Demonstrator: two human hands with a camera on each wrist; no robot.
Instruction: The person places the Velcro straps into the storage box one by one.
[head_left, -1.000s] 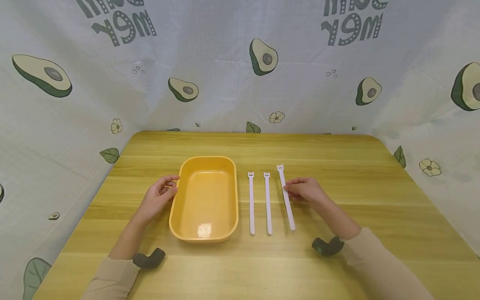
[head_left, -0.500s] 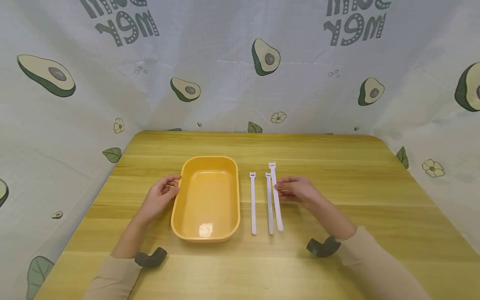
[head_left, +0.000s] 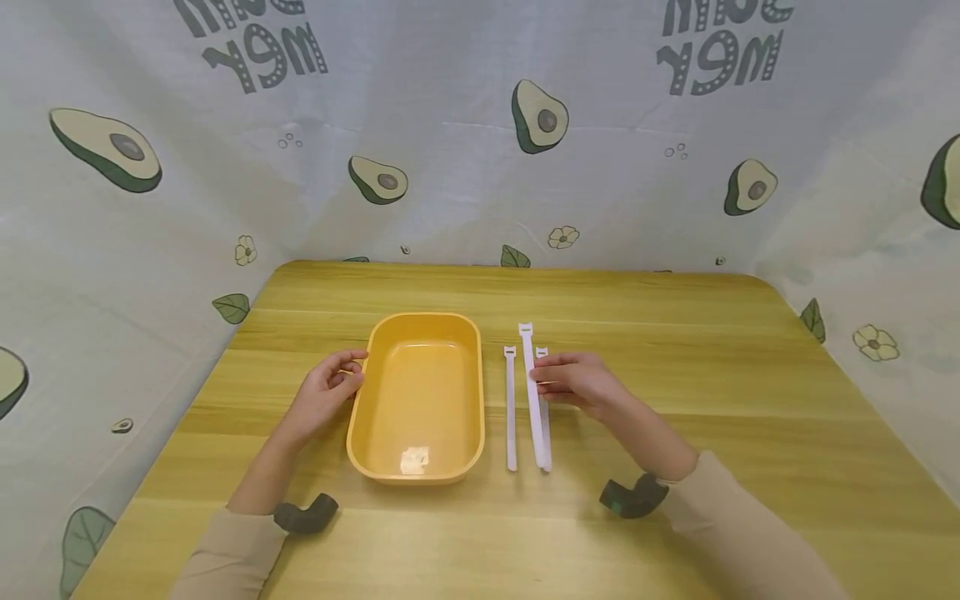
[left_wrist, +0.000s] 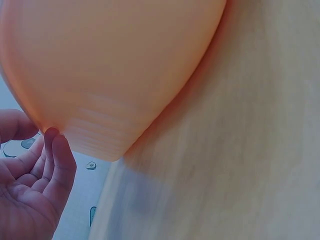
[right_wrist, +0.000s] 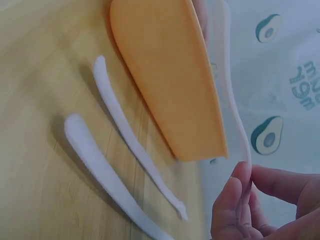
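Right hand (head_left: 576, 381) holds one white strap (head_left: 536, 421) in a narrow fingertip grip, somewhat nearer its slotted head, raised off the worktop (head_left: 660, 333), likely to keep it clear of the right resting strap (head_left: 546, 435) it partly overlaps in the head view. Left resting strap (head_left: 511, 408) lies between this and the yellow tray (head_left: 416, 400), whose left rim the left hand (head_left: 322, 392) pinches, apparently to steady it. Forearms reach in from either side, fingers turned inward.

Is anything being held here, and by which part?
The right grip pinches a white strap between middle and slotted end. The left grip touches the tray at its rim; whether it holds on can't be told.
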